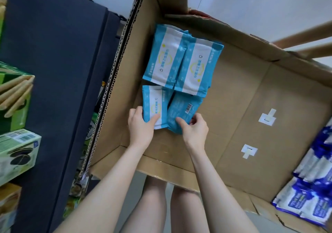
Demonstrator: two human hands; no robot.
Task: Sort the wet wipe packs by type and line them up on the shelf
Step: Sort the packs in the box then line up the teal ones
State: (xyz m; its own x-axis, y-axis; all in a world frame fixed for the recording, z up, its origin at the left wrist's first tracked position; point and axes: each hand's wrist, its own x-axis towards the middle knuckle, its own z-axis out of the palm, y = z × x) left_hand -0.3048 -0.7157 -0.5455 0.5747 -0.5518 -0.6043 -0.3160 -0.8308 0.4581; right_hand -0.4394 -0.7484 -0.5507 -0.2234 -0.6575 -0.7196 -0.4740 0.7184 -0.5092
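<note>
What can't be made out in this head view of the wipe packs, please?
Head view:
- Dark blue packs: cut off by the right edge, blurred; print unreadable.
- Barcode-side pack: front faces down; right hand covers its near end.
- Near white-fronted pack: left hand covers its near corner.
- Green boxes: cut off by the left edge.

The single head view looks steeply down, close over an open cardboard box [233, 96].
</note>
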